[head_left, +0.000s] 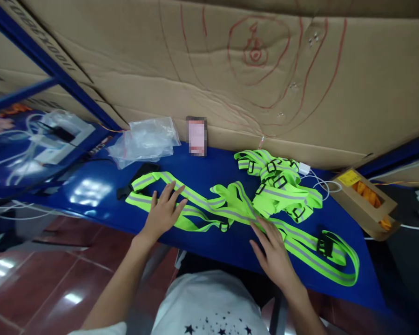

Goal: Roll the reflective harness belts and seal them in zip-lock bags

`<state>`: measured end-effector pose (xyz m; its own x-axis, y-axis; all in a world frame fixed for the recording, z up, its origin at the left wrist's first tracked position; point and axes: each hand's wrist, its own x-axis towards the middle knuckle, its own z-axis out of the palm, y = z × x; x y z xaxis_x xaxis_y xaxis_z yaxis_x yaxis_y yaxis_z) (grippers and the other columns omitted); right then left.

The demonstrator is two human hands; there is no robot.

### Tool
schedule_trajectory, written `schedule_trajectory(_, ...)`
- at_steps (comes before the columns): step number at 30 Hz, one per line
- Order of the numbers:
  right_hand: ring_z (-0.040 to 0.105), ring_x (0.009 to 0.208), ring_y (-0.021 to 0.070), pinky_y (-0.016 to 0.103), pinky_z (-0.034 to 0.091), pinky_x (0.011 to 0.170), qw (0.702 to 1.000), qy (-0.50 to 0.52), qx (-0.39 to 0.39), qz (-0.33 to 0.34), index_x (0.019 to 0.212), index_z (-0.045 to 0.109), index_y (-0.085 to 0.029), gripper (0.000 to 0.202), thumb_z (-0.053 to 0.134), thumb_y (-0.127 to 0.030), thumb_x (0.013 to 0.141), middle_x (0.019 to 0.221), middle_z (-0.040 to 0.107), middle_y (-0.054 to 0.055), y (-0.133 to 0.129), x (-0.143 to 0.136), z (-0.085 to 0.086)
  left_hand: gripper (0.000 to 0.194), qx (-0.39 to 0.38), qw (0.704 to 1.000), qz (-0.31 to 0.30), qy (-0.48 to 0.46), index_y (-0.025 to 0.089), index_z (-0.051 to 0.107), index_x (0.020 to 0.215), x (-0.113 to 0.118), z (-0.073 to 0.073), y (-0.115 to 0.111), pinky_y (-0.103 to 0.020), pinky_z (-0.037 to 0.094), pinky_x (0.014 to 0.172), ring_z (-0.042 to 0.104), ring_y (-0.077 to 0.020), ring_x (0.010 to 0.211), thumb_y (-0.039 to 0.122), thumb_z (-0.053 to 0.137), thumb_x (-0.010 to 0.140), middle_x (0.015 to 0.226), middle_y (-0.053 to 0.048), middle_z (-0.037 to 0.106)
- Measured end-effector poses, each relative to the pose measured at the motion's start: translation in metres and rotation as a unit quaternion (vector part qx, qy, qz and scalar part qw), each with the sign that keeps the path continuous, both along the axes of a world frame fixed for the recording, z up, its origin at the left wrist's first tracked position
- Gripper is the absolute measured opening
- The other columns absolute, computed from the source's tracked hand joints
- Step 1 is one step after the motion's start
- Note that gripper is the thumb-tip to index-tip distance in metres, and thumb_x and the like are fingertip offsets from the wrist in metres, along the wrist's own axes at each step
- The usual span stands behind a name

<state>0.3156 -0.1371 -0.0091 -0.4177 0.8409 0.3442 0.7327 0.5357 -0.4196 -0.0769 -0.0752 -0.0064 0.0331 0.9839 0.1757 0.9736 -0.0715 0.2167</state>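
Note:
A neon yellow-green reflective strap harness [199, 200], with a grey stripe and black buckles, is spread lengthwise over the blue table. My left hand [165, 209] lies on its left loop, fingers spread. Toward the right part of the harness, my right hand [270, 246] rests with its fingers stretched out, fingertips touching the strap. A black buckle [324, 245] sits near the right end, where the strap curls into a loop. Behind my right hand is a heap of similar neon straps [282, 186] with several black sliders.
Clear plastic bags [146, 139] and a phone-like object with a blurred screen [197, 136] are at the back. An open cardboard box [365, 200] with orange contents stands at the right, beside a white cable [323, 184]. Cardboard sheets [209, 60] wall off the table's back edge.

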Motion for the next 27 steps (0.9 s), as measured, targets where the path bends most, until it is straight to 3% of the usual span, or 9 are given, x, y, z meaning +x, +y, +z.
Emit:
schedule_trajectory(5, 0.064, 0.122, 0.0288, 0.05, 0.049, 0.103, 0.99, 0.077, 0.071, -0.093, 0.134, 0.063, -0.028, 0.041, 0.058, -0.009, 0.097, 0.128, 0.07, 0.009, -0.008, 0.005, 0.005, 0.039, 0.056, 0.998, 0.021, -0.034, 0.02, 0.06, 0.135, 0.011, 0.02, 0.003, -0.074, 0.024, 0.119, 0.041, -0.0405, 0.148, 0.037, 0.041, 0.105, 0.152, -0.02, 0.05)
schedule_trajectory(7, 0.066, 0.116, 0.0281, 0.048, 0.049, 0.1, 0.988, 0.062, 0.066, -0.124, 0.131, 0.064, -0.026, 0.037, 0.057, -0.01, 0.098, 0.121, 0.072, 0.008, -0.006, 0.001, 0.006, 0.038, 0.066, 0.993, -0.037, -0.091, 0.02, 0.055, 0.139, 0.026, 0.028, 0.006, -0.066, 0.03, 0.122, 0.044, -0.0355, 0.148, 0.032, 0.042, 0.105, 0.151, -0.019, 0.051)
schedule_trajectory(9, 0.066, 0.117, 0.0281, 0.047, 0.047, 0.099, 0.991, 0.018, 0.031, -0.13, 0.133, 0.063, -0.025, 0.034, 0.058, -0.017, 0.101, 0.124, 0.072, 0.008, -0.003, -0.005, 0.006, 0.048, 0.03, 0.98, -0.144, -0.132, 0.021, 0.042, 0.152, 0.044, 0.029, 0.007, -0.055, 0.035, 0.124, 0.041, -0.0295, 0.15, 0.032, 0.044, 0.105, 0.158, -0.016, 0.046)
schedule_trajectory(11, 0.064, 0.119, 0.0282, 0.047, 0.045, 0.1, 0.99, -0.039, -0.001, -0.137, 0.137, 0.06, -0.026, 0.035, 0.059, -0.025, 0.102, 0.129, 0.07, 0.008, 0.0, -0.011, 0.005, 0.059, -0.009, 0.971, -0.211, -0.115, 0.021, 0.029, 0.161, 0.058, 0.022, 0.006, -0.054, 0.035, 0.125, 0.038, -0.0294, 0.153, 0.037, 0.045, 0.106, 0.164, -0.015, 0.039)
schedule_trajectory(13, 0.063, 0.12, 0.0279, 0.046, 0.044, 0.101, 0.985, -0.08, -0.015, -0.153, 0.14, 0.059, -0.026, 0.037, 0.058, -0.03, 0.103, 0.133, 0.068, 0.009, 0.002, -0.016, 0.004, 0.07, -0.014, 0.969, -0.232, -0.086, 0.021, 0.02, 0.165, 0.064, 0.011, 0.003, -0.056, 0.034, 0.124, 0.037, -0.0324, 0.154, 0.044, 0.048, 0.105, 0.167, -0.016, 0.034)
schedule_trajectory(16, 0.061, 0.122, 0.027, 0.045, 0.043, 0.102, 0.98, -0.104, -0.022, -0.17, 0.142, 0.058, -0.025, 0.038, 0.057, -0.03, 0.104, 0.134, 0.067, 0.009, 0.002, -0.018, 0.002, 0.077, -0.009, 0.968, -0.242, -0.062, 0.023, 0.017, 0.167, 0.06, -0.003, 0.003, -0.059, 0.029, 0.125, 0.039, -0.035, 0.152, 0.05, 0.05, 0.103, 0.168, -0.015, 0.032)
schedule_trajectory(20, 0.061, 0.121, 0.0288, 0.045, 0.044, 0.099, 0.971, -0.12, -0.011, -0.204, 0.142, 0.059, -0.025, 0.04, 0.058, -0.036, 0.103, 0.134, 0.066, 0.011, -0.004, -0.014, 0.002, 0.069, -0.009, 0.97, -0.237, -0.047, 0.028, 0.023, 0.165, 0.047, -0.009, 0.007, -0.064, 0.024, 0.125, 0.04, -0.0363, 0.152, 0.048, 0.047, 0.104, 0.17, -0.014, 0.027)
schedule_trajectory(24, 0.061, 0.12, 0.0298, 0.045, 0.045, 0.096, 0.968, -0.148, -0.009, -0.204, 0.144, 0.059, -0.028, 0.042, 0.055, -0.039, 0.104, 0.138, 0.065, 0.01, -0.007, -0.004, 0.004, 0.07, 0.027, 0.984, -0.164, -0.056, 0.023, 0.023, 0.165, 0.038, -0.013, 0.01, -0.068, 0.023, 0.123, 0.03, -0.0418, 0.155, 0.047, 0.047, 0.104, 0.171, -0.019, 0.021)
schedule_trajectory(27, 0.061, 0.115, 0.0298, 0.045, 0.045, 0.093, 0.968, -0.158, 0.001, -0.193, 0.142, 0.061, -0.028, 0.041, 0.055, -0.041, 0.104, 0.135, 0.066, 0.01, -0.003, -0.002, 0.007, 0.066, 0.051, 0.986, -0.134, -0.081, 0.022, 0.023, 0.164, 0.036, -0.01, 0.007, -0.07, 0.022, 0.123, 0.026, -0.0429, 0.157, 0.043, 0.045, 0.105, 0.169, -0.021, 0.026)
